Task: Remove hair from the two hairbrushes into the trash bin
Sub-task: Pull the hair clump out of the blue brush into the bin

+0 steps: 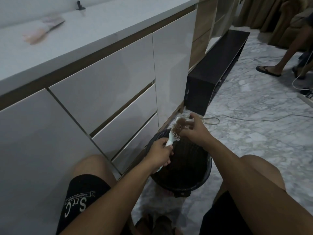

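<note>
I crouch over a black trash bin [201, 182] on the floor between my knees. My left hand [160, 154] grips the handle of a white hairbrush [172, 133], holding it tilted over the bin's far rim. Brown hair [182, 123] clings to the bristles near the brush's tip. My right hand [194, 128] reaches onto the bristle side with fingers curled, pinching at that hair. A second hairbrush [42, 30], pinkish and blurred, lies on the white countertop [101, 31] at the upper left.
White cabinet drawers [101, 85] stand close on the left. A dark low bench [215, 70] sits beyond the bin. Cables [237, 117] trail across the marble floor. Another person's legs in sandals [271, 68] are at the far right.
</note>
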The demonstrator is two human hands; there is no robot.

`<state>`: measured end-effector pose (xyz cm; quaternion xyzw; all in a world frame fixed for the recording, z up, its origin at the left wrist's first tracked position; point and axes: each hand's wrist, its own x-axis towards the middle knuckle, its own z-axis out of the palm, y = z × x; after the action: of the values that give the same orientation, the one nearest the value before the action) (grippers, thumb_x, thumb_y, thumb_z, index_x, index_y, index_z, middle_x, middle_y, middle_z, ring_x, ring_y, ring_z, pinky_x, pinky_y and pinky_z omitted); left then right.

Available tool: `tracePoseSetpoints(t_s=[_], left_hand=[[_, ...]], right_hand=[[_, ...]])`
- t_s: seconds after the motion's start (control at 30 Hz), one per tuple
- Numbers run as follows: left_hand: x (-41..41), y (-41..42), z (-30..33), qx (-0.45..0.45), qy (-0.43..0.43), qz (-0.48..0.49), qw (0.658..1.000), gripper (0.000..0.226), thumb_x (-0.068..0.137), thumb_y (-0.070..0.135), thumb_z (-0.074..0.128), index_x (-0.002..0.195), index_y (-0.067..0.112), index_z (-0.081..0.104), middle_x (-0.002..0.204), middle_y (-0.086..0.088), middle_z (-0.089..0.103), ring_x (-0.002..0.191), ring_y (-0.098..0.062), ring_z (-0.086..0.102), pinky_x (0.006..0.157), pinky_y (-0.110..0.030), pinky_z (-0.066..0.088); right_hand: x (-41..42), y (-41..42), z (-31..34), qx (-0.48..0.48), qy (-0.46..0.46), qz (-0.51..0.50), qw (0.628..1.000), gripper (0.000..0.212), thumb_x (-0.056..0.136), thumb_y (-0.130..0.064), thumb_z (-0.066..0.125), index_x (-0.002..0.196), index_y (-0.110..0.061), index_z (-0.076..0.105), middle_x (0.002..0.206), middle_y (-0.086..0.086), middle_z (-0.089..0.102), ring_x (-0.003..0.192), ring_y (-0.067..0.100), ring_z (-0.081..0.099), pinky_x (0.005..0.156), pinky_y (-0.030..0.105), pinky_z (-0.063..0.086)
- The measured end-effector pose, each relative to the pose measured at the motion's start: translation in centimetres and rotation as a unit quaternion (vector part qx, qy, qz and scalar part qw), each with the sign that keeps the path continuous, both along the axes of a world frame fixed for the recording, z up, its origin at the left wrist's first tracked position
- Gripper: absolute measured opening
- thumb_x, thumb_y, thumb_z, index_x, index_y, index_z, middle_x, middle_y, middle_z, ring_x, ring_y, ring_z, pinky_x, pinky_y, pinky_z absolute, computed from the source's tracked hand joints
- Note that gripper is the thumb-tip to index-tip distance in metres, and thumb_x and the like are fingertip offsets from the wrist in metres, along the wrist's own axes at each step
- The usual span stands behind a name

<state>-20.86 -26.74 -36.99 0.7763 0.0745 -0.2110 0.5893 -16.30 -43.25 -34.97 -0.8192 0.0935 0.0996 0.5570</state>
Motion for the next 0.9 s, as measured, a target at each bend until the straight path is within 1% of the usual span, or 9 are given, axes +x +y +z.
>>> tracePoseSetpoints(t_s=[0.07,0.17,0.23,0.33,0.43,0.57,0.73,0.8,0.9], left_hand=[[0.1,0.0,-0.1,0.007,-0.005,0.000,1.000,0.025,0.101,0.014,0.045,0.125,0.015,0.053,0.083,-0.009,0.060,0.048,-0.014,0.049,0.043,-0.026,0.040],[0.1,0.2,-0.2,0.008,-0.007,0.011,1.000,0.028,0.101,0.014,0.045,0.128,0.013,0.052,0.081,-0.008,0.060,0.046,-0.014,0.048,0.042,-0.025,0.039],[0.1,0.4,-0.2,0.007,-0.005,0.015,1.000,0.028,0.101,0.013,0.045,0.127,0.012,0.052,0.081,-0.008,0.060,0.046,-0.013,0.048,0.041,-0.024,0.039],[0.1,0.7,-0.4,0.010,-0.006,0.027,1.000,0.028,0.100,0.012,0.045,0.127,0.011,0.052,0.081,-0.007,0.060,0.045,-0.013,0.048,0.040,-0.023,0.038],[-0.1,0.7,-0.6,0.009,-0.005,0.043,0.999,0.028,0.100,0.011,0.044,0.127,0.009,0.053,0.080,-0.007,0.059,0.044,-0.013,0.047,0.038,-0.023,0.037],[-0.3,0.6,-0.6,0.005,-0.001,0.055,0.998,0.022,0.100,0.009,0.043,0.120,0.010,0.054,0.079,-0.009,0.058,0.044,-0.014,0.046,0.039,-0.023,0.037],[-0.5,0.4,-0.5,-0.001,0.006,0.045,0.999,0.021,0.100,0.010,0.043,0.117,0.011,0.055,0.080,-0.010,0.059,0.043,-0.014,0.048,0.038,-0.023,0.038],[-0.6,0.3,-0.4,-0.010,0.016,0.034,0.999,0.022,0.100,0.012,0.044,0.120,0.012,0.054,0.081,-0.010,0.060,0.043,-0.014,0.048,0.038,-0.024,0.038],[-0.7,0.1,0.1,-0.034,0.036,0.017,0.999,0.014,0.100,0.014,0.046,0.111,0.016,0.055,0.083,-0.010,0.062,0.045,-0.013,0.051,0.041,-0.025,0.042]], right_hand=[[0.1,0.1,-0.3,-0.007,0.007,-0.002,1.000,0.093,0.077,-0.008,0.074,0.151,-0.019,0.018,0.132,0.013,0.058,0.104,0.021,0.062,0.071,0.027,0.052],[0.1,0.1,-0.4,-0.066,-0.001,0.006,0.998,0.085,0.080,-0.016,0.076,0.149,-0.015,0.026,0.123,0.003,0.060,0.107,0.022,0.061,0.081,0.028,0.046],[0.0,0.0,-0.5,-0.105,-0.017,0.008,0.994,0.067,0.081,-0.018,0.076,0.140,-0.013,0.043,0.118,-0.002,0.056,0.107,0.020,0.060,0.083,0.028,0.044],[0.2,-0.1,-0.5,-0.154,-0.055,-0.014,0.986,0.023,0.081,-0.016,0.076,0.103,-0.014,0.071,0.096,0.002,0.070,0.091,0.018,0.067,0.075,0.026,0.047],[0.4,-0.7,0.0,-0.169,-0.067,-0.080,0.980,0.005,0.082,-0.015,0.073,0.086,-0.018,0.073,0.086,-0.003,0.067,0.085,0.014,0.062,0.074,0.024,0.042],[0.7,-1.5,0.0,-0.130,-0.051,-0.149,0.979,0.006,0.082,-0.014,0.071,0.087,-0.017,0.071,0.095,0.001,0.069,0.088,0.016,0.062,0.075,0.028,0.047],[0.2,-0.7,-0.5,-0.047,-0.028,-0.061,0.997,0.027,0.079,-0.011,0.075,0.101,-0.017,0.061,0.095,0.004,0.071,0.080,0.012,0.064,0.060,0.023,0.047],[-0.1,-0.4,-0.4,-0.037,-0.057,-0.035,0.997,0.037,0.076,-0.016,0.079,0.106,-0.018,0.059,0.095,0.000,0.068,0.084,0.008,0.063,0.061,0.020,0.045],[-0.5,-0.2,-0.1,-0.057,-0.112,-0.013,0.992,0.039,0.073,-0.018,0.083,0.104,-0.017,0.059,0.094,-0.004,0.065,0.088,0.005,0.061,0.064,0.015,0.042]])
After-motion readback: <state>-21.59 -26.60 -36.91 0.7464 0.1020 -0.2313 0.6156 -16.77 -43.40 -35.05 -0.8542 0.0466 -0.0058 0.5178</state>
